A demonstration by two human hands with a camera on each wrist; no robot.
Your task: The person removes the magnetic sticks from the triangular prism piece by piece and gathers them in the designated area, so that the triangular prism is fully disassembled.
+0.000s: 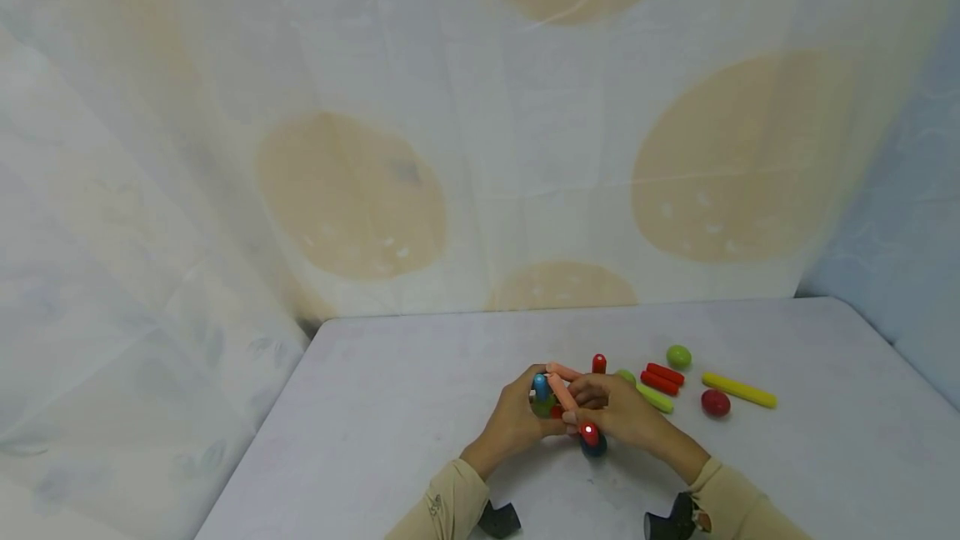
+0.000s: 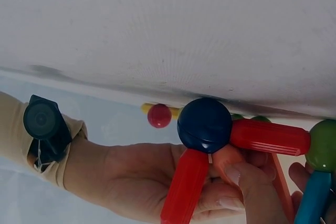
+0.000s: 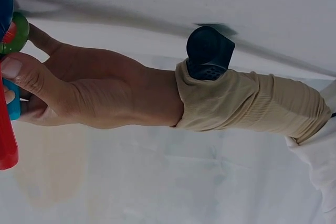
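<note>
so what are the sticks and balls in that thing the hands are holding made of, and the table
The red stick and dark blue ball look like glossy moulded plastic: saturated colour, smooth rounded ends, a soft highlight on the ball; a metal core cannot be ruled out. The table looks like matte pale grey plastic or laminate, faintly mottled; uncertain.

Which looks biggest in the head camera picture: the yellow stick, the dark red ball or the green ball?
1. Yellow stick, clearly longest.
2. Dark red ball and green ball look about alike; too close to rank.

Stick-and-ball frame (image 1: 564,397) between both hands, loose sticks (image 1: 663,378) right of it on table (image 1: 390,407)
</note>
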